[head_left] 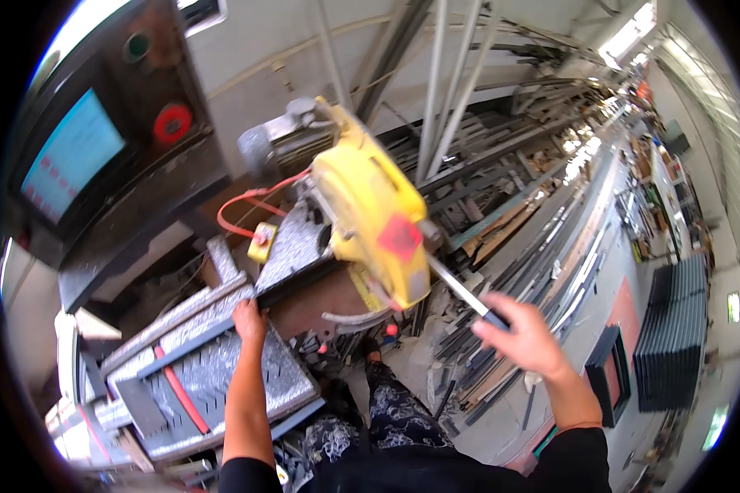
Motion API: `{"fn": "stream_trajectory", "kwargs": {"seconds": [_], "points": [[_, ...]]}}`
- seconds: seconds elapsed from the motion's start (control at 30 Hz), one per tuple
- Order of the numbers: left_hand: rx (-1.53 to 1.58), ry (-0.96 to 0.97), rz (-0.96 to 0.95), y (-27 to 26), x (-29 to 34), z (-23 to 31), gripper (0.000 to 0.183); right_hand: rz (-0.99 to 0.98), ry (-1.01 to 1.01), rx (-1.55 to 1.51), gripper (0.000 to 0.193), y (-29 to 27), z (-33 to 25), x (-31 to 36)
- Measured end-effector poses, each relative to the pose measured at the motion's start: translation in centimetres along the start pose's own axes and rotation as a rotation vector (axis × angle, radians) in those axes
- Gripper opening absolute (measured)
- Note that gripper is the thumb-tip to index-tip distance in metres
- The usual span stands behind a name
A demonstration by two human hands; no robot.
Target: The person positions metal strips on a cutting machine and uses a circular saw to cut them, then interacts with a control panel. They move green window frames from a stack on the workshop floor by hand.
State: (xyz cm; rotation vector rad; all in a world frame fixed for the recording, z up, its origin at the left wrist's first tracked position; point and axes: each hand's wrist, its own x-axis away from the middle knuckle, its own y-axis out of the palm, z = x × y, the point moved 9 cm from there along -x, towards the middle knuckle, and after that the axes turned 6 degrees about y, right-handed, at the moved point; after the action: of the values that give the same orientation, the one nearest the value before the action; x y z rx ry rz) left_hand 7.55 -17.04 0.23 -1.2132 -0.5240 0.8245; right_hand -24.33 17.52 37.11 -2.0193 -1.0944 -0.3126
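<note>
On my feed's left, the dark control panel (140, 86) angles its blue screen (78, 156) inward, presumably for easy reading. Near left, a straight grey bar (189, 347) lies along the slotted, silvery-speckled saw table (222, 380); my left hand (249, 322) covers its end, likely steadying it, though I cannot tell whether those fingers grip or merely press. Mid-scene sits the rounded yellow blade guard (366, 205). My right hand (526, 333) wraps its slim metal lever's (459, 282) black grip (495, 320), probably for leverage. Right, thin dark panels (674, 329) stand stacked.

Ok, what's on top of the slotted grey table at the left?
A red strip and a long grey bar, with the left hand at the bar's end. Surface covered by the bar, hand and left forearm can't be seen.
</note>
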Motion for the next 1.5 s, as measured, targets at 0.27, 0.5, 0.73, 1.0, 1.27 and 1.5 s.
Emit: {"fn": "stream_trajectory", "kwargs": {"seconds": [0.27, 0.5, 0.73, 1.0, 1.27, 1.5], "points": [[-0.020, 0.053, -0.129, 0.0, 1.6, 3.3, 0.031, 0.045, -0.429, 0.513, 0.038, -4.6, -21.5, -0.9], [0.191, 0.087, -0.676, -4.0, 10.5, 6.9, 0.038, 0.929, -1.302, 0.913, 0.034, 2.8, -17.7, 6.7], [0.331, 0.147, -0.717, -7.2, 19.0, 18.1, 0.036, -0.387, -1.038, 0.909, 0.099, 26.0, 7.1, -0.4], [0.283, -0.433, -0.344, -11.0, 35.4, 13.9, 0.036, -1.046, -0.693, 0.879, 0.038, 34.5, 17.0, 0.6], [0.184, -1.137, 0.393, -16.0, 48.5, 8.6, 0.028, -0.759, -1.196, 0.935, 0.042, 54.4, 13.0, 5.9], [0.392, -1.187, 0.254, -10.2, 54.8, 10.3, 0.024, -0.621, -1.392, 1.034, 0.041, 62.2, 14.3, 8.3]]}}
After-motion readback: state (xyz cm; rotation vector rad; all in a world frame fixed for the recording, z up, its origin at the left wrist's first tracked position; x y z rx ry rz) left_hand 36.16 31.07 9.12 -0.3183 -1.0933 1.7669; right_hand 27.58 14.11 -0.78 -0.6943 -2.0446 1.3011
